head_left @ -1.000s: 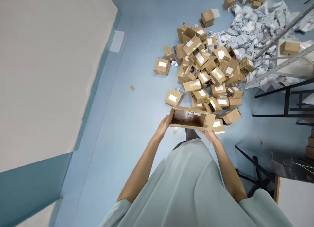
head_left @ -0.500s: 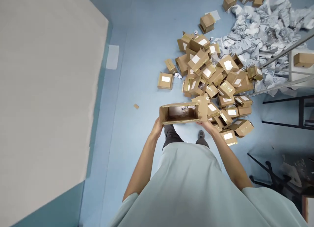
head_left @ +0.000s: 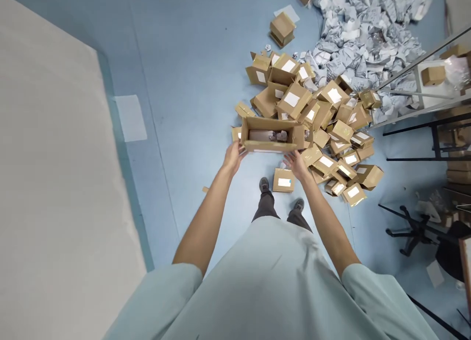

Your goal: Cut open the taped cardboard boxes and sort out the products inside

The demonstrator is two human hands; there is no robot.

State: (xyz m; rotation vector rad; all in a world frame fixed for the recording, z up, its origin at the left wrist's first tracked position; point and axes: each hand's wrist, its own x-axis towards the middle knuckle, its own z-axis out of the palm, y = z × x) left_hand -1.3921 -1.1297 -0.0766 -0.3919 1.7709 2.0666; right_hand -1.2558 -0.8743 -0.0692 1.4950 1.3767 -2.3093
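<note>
An open-topped cardboard box (head_left: 270,146) is in front of me, just beyond my hands, and crumpled paper (head_left: 281,135) shows inside it. My left hand (head_left: 233,157) is at the box's near left corner, fingers spread. Close to the near right corner is my right hand (head_left: 294,164), its fingers apart too. Neither hand is wrapped round the cardboard; whether the fingertips still touch it, I cannot tell. On the floor between my hands and my feet sits a small closed box (head_left: 283,180) with a white label.
Many labelled cardboard boxes lie in a heap (head_left: 326,115) ahead and to the right. Behind it spreads crumpled paper (head_left: 353,45). A metal-framed table (head_left: 437,97) and a wheeled chair base (head_left: 410,227) are on the right. A large pale surface (head_left: 55,183) fills the left.
The open box has moved forward, away from my body, and my arms have stretched out after it. My hands have gone from gripping its sides to spread fingers. The view has shifted.
</note>
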